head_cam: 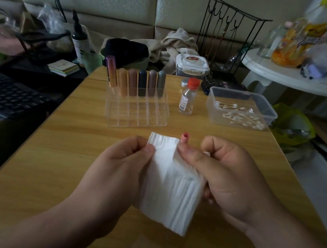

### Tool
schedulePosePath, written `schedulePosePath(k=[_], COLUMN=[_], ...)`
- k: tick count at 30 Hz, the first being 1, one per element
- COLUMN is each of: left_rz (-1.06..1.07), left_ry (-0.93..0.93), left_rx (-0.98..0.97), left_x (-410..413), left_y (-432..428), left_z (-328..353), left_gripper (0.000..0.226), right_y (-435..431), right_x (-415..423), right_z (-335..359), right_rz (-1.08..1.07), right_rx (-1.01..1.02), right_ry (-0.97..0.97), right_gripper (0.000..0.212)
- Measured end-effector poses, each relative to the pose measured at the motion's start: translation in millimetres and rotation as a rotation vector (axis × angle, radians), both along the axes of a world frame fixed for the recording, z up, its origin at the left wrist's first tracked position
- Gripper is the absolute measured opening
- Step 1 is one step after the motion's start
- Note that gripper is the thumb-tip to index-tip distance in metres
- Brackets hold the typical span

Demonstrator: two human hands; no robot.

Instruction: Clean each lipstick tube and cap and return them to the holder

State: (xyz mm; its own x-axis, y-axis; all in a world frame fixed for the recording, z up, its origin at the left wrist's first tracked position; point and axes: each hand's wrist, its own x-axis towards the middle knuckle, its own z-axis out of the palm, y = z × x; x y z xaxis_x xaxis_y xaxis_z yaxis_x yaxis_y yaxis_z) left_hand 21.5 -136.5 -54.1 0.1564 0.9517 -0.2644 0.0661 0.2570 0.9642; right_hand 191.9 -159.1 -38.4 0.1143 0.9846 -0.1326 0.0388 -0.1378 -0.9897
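Right grip [224, 169] pinches lipstick [185, 137] through tissue [170, 184], its tip protruding just above.

No text can be read clearly. The small clear bottle [188, 98] with the red cap carries a white label with fine print too small to make out. The yellow packet [310, 38] on the white side table shows bold characters, blurred. The black box [224, 84] behind the plastic tub bears faint pink marks, illegible. The round lid sticker on the wipes box [192, 59] is also unreadable.
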Motion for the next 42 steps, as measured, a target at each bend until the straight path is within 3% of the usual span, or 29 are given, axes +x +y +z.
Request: schedulePosePath(k=[3,6,10,12,16,20,23,26,28,32,35,37,38,41,42], left_rz=[0.08,0.132,0.127,0.121,0.116,0.084,0.067,0.024,0.018,0.047,0.061,0.034,0.002,-0.135,-0.177], left_ry=[0.029,0.051,0.034,0.045,0.194,0.333,0.152,-0.116,-0.194,0.089,0.299,0.424,0.482,0.656,0.72], left_rx=[0.025,0.091,0.063,0.07,0.203,0.229,0.163,0.082,0.05,0.193,0.311,0.344,0.345,0.341,0.355], left_x=[4,6,9,7,-4,-11,-8,-6,-5,-1,-3,-6,-7,-10,-11], left_y=[1,-1,-4,-4,-4,-3,-10,-15,-15,-14,-11,-9,-7,-1,1], left_z=[0,6,6,5,5,-1,2,8,12,12,6,4,3,-2,-5], left_gripper=[0.03,0.026,0.025,0.025,0.024,0.018,0.031,0.036,0.036,0.024,0.025,0.022,0.019,0.012,0.014], right_y=[-4,-13,-19,-19,-19,-14,-13,-15,-17,-20,-18,-15,-15,-14,-14], right_x=[-11,-30,-42,-37,-21,-9,-10,-17,-19,-17,-9,-3,-1,4,4], right_z=[-7,-10,-19,-16,-12,-13,-20,-25,-25,-22,-18,-12,-10,-14,-16], right_rz=[-0.122,0.014,0.089,0.081,0.005,-0.007,0.014,0.041,0.114,0.304,0.307,0.205,0.136,-0.038,-0.068], right_rx=[-0.057,-0.189,-0.196,-0.155,-0.092,-0.116,-0.175,-0.213,-0.195,-0.253,-0.267,-0.301,-0.298,-0.133,-0.062], right_ry=[0.145,0.376,0.644,0.635,0.39,0.401,0.505,0.566,0.604,0.761,0.78,0.643,0.474,-0.288,-0.464], right_gripper=[0.046,0.062,0.044,0.03,0.022,0.041,0.035,0.052,0.058,0.038,0.034,0.027,0.027,0.04,0.045])
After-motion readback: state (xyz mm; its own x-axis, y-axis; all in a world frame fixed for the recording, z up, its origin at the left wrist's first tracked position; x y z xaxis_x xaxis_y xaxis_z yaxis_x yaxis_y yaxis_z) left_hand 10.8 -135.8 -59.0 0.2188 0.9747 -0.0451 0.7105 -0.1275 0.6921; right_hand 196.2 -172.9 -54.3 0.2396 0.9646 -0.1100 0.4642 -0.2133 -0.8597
